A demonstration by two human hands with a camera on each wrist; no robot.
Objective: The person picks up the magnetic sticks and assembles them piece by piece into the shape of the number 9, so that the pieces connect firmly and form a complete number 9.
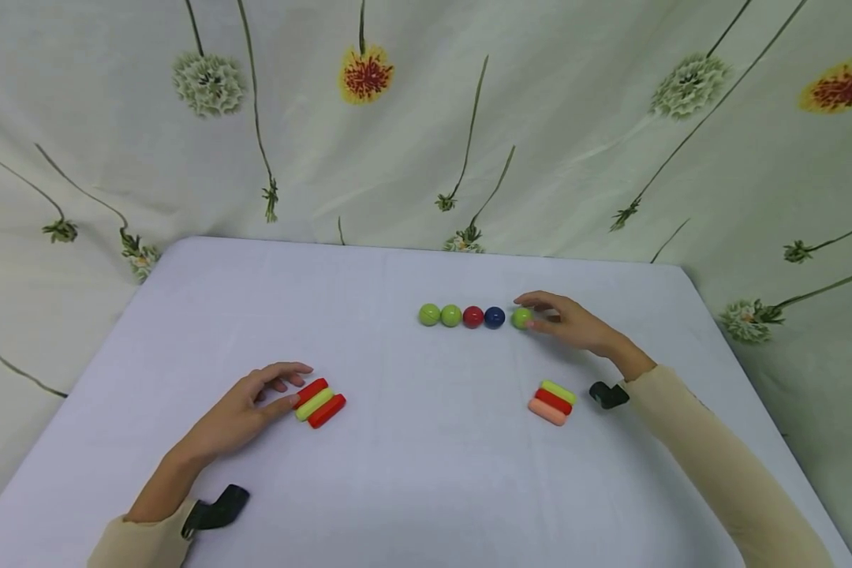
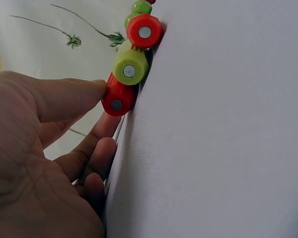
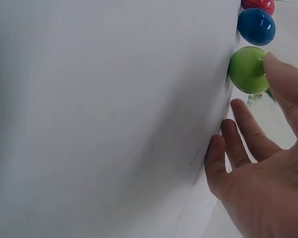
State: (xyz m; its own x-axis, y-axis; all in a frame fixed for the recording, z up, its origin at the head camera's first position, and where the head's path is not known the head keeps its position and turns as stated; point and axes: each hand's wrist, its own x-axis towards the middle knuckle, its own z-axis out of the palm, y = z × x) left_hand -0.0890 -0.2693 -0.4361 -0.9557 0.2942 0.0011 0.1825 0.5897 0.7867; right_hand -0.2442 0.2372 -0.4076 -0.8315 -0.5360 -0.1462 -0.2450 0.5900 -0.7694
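The end green ball (image 1: pixel 521 318) was held narrowly in the fingers of the right hand (image 1: pixel 571 323), thumb on its near side, forefinger partly hidden; the other three fingers were spread. It was positioned at the right end of the row on the tabletop (image 1: pixel 426 481), separated by a narrow gap from the blue ball (image 1: pixel 494 317). Left of that, the red ball (image 1: pixel 472 317) and two green balls (image 1: pixel 440 315) were lined up close together. The fingers of the left hand (image 1: pixel 244 404) were kept well apart, loosely bent, with the thumb laid against the red rod (image 1: pixel 311 392) nearest it; a yellow-green rod (image 1: pixel 315 404) and another red rod (image 1: pixel 326 411) were stacked alongside. Silver discs were seen in those rod ends. A second rod trio (image 1: pixel 552 402), yellow-green, red and salmon, was placed near the right wrist. A flower-patterned cloth (image 1: pixel 575 158) was hung behind.
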